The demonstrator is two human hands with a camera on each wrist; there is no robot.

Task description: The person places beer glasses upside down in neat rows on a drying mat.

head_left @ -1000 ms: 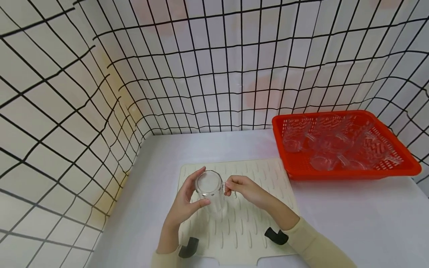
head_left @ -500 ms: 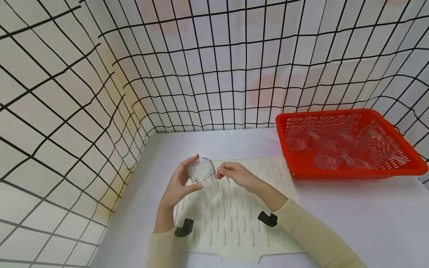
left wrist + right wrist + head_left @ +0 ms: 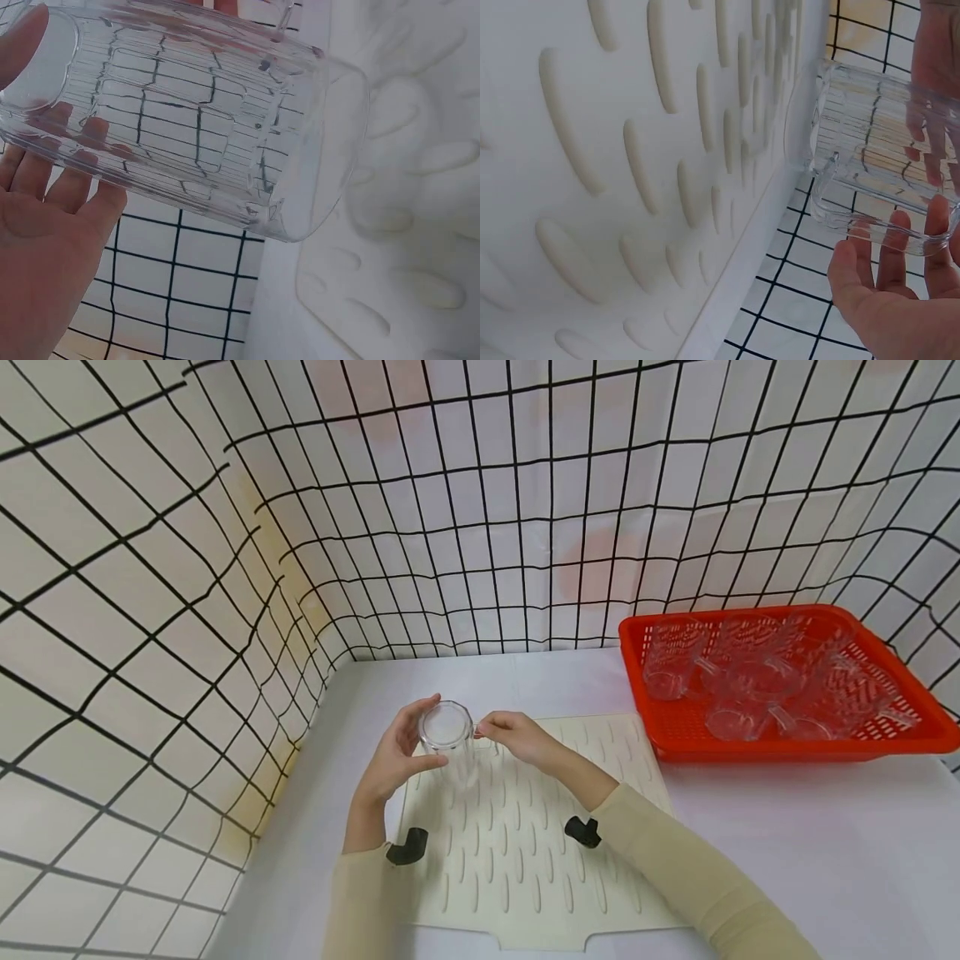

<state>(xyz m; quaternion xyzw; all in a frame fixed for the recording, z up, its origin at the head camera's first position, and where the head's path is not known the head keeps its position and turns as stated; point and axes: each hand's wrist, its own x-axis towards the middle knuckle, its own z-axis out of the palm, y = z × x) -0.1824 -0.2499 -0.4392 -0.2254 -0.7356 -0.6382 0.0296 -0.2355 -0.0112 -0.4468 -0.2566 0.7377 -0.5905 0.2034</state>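
A clear mug (image 3: 447, 728) is held base up, tilted, over the far left part of a cream ridged drying mat (image 3: 540, 860). My left hand (image 3: 392, 753) grips it near the base, thumb on one side and fingers on the other. The mug's handle (image 3: 829, 202) points to the right, and my right hand (image 3: 516, 737) holds it with curled fingers. In the left wrist view, the mug's open rim (image 3: 349, 150) faces the mat with a gap between them.
At the back right stands a red plastic basket (image 3: 795, 748) with several clear mugs (image 3: 738, 717) lying in it. Black wire grid (image 3: 450, 510) lines the back and left side of the white table (image 3: 795, 852).
Both hands have carried the mug away from the body and a little left, toward the mat's far left corner. Their grip looks the same, and the basket's mugs have stayed put.
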